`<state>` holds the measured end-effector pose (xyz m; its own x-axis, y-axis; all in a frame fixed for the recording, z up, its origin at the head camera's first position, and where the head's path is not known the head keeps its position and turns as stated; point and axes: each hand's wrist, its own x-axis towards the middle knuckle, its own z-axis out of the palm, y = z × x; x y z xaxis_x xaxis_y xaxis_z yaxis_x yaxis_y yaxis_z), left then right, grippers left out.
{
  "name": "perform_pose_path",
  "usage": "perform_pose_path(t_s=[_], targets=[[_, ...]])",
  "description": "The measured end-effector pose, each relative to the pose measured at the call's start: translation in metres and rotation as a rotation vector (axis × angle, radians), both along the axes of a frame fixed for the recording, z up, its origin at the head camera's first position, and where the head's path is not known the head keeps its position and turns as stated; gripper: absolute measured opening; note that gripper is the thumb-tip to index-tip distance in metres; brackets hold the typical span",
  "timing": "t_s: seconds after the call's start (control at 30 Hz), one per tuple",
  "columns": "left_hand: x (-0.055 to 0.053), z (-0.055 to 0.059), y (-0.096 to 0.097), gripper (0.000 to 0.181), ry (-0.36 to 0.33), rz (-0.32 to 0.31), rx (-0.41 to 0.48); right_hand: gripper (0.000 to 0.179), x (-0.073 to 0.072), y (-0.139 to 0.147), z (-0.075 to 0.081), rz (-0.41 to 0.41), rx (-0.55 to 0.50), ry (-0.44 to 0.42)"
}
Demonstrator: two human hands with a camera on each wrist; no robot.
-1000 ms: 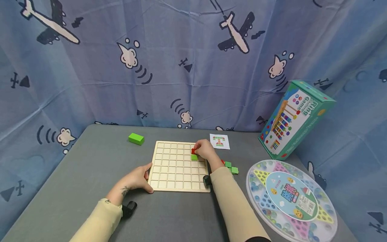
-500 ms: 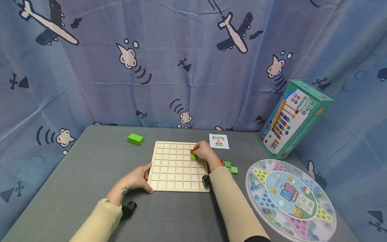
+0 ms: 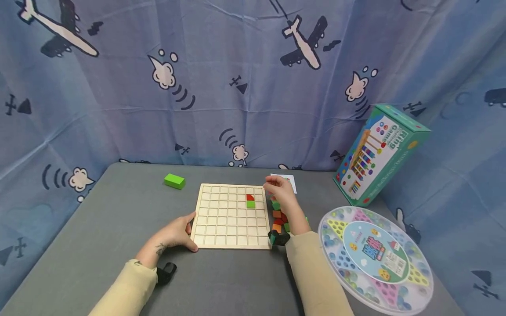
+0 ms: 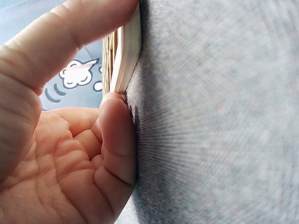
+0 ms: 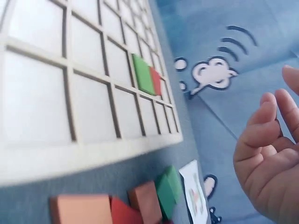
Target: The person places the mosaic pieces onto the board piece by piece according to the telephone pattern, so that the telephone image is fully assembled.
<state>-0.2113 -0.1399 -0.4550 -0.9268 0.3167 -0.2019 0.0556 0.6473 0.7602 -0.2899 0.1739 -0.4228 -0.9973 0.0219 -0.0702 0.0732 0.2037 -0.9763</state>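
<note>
A square wooden grid board (image 3: 221, 221) lies flat on the grey table. My left hand (image 3: 171, 237) grips its near left corner, thumb at the front and fingers along the left side; the left wrist view shows a curled fingertip against the board's edge (image 4: 122, 65). In two neighbouring cells toward the far right sit a red piece with a rounded side (image 3: 250, 198) and a green square piece (image 3: 251, 204). My right hand (image 3: 285, 197) is raised past the right edge, fingers loosely bent and holding nothing (image 5: 268, 158). Below it lie several loose red, orange and green blocks (image 3: 277, 214), partly hidden by the arm.
Behind the right hand is a white pattern card (image 3: 291, 180), partly covered. A long green block (image 3: 175, 181) lies at the back left. On the right are a round Chinese checkers set (image 3: 379, 259) and a tilted green game box (image 3: 381, 153). A printed curtain (image 3: 213, 87) hangs behind.
My right hand has let go of the red piece, leaving it in its cell beyond the green one, and has moved right, off the board. The left hand keeps its hold.
</note>
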Motion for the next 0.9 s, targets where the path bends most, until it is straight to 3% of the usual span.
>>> perform_pose_path(t_s=[0.3, 0.43, 0.63, 0.9], targets=[[-0.001, 0.000, -0.002, 0.111, 0.015, -0.029, -0.012, 0.028, 0.036, 0.023, 0.003, -0.058, -0.109, 0.021], [-0.002, 0.000, -0.003, 0.112, 0.012, -0.039, -0.020, 0.027, 0.055, 0.030, 0.004, -0.086, -0.101, 0.023], [-0.001, 0.003, -0.004, 0.111, 0.024, -0.043, -0.019, 0.031, 0.072, 0.039, 0.002, -0.113, 0.076, -0.010], [0.001, 0.000, -0.002, 0.111, 0.012, -0.029, -0.008, 0.031, 0.076, 0.050, -0.014, -0.048, 0.374, -0.090]])
